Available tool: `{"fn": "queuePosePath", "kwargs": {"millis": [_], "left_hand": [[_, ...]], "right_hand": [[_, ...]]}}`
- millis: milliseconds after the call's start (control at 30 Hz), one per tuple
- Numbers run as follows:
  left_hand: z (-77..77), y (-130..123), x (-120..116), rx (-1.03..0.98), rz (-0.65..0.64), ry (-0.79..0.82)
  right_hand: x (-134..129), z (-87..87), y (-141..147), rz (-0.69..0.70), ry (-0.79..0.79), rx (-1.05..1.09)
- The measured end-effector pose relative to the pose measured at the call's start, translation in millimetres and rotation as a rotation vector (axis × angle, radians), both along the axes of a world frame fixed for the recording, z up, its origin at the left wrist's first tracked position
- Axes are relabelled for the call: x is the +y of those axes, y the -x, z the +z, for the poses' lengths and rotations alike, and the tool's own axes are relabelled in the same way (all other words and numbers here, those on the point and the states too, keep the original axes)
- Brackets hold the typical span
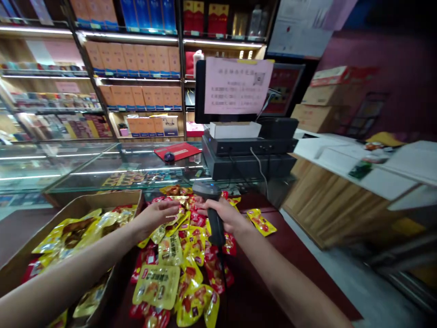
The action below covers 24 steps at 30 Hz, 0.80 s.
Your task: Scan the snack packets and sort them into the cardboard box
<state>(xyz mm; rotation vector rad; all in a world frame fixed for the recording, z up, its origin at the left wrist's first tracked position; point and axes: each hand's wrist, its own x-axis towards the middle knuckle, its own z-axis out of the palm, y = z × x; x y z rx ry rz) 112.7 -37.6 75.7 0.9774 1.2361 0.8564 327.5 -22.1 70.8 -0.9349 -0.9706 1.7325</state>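
Observation:
My right hand [223,214] is wrapped round the handle of a black barcode scanner [215,225], whose head points away over the pile. My left hand [159,218] hovers at the upper left of the heap, fingers stretched out and apart, holding nothing. Under both hands, many yellow, gold and red snack packets [157,286] lie heaped on a dark red table [273,273]. One yellow packet [261,222] lies apart to the right. Beneath my left forearm stands an open cardboard box [136,197] with more packets inside.
Behind the table is a glass display counter [85,159] with a red mat [179,151] and a mouse [169,157]. A monitor with a pink sheet [235,86] stands above a black cash drawer [252,164]. The scanner's cable hangs toward me. At right is a white-topped wooden counter [327,196].

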Motion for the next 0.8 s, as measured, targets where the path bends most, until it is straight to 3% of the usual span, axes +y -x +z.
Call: {"fn": "queuePosePath", "kwargs": {"millis": [167, 400, 567, 800], "left_hand": [[-27.2, -51, 19, -0.003, -0.059, 0.053], [-38.5, -72, 51, 0.078, 0.151, 0.044], [-47.9, -75, 66, 0.135, 0.176, 0.09], [-51.9, -68, 65, 0.0, -0.017, 0.025]], "right_hand": [[12, -29.6, -38, -0.097, 0.076, -0.03], [33, -64.3, -39, -0.092, 0.165, -0.058], [40, -73.2, -21, -0.063, 0.189, -0.029], [36, -66.4, -8, -0.098, 0.09, -0.024]]}}
